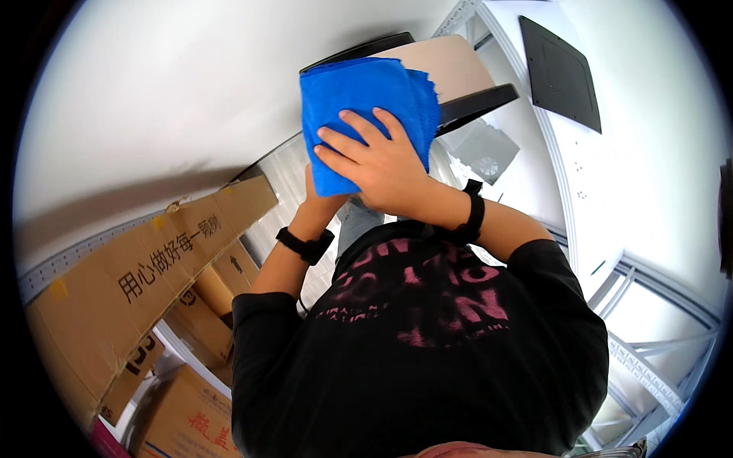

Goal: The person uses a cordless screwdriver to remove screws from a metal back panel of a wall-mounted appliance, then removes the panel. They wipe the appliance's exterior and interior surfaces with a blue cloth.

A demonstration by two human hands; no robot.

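Located blue cloth (pixel 370 88) at upper centre, between the two hands, with its top edge overlapping a beige panel (pixel 450 61) with black side rails (pixel 481 103). Found open room left of the cloth, toward the white wall (pixel 191 84); found less at right, with a rail just beside the cloth and a white rack (pixel 563 183) beyond. Noted pale floor (pixel 284 172) between cloth and cardboard sheet (pixel 164 256).

Could see little of left hand (pixel 326 203), beneath the cloth: cannot tell how far open or how firm any hold. Observed right hand (pixel 378 164) laid flat on top, fingers parted, not closed round the fabric. Could not identify the panelled item, partly covered. Found cardboard boxes (pixel 183 420) cut off at lower left.

Recorded soft, folded layers in the cloth, frayed at right; a flat black plate (pixel 561 72); a grey sheet (pixel 485 153) with round vent pattern.
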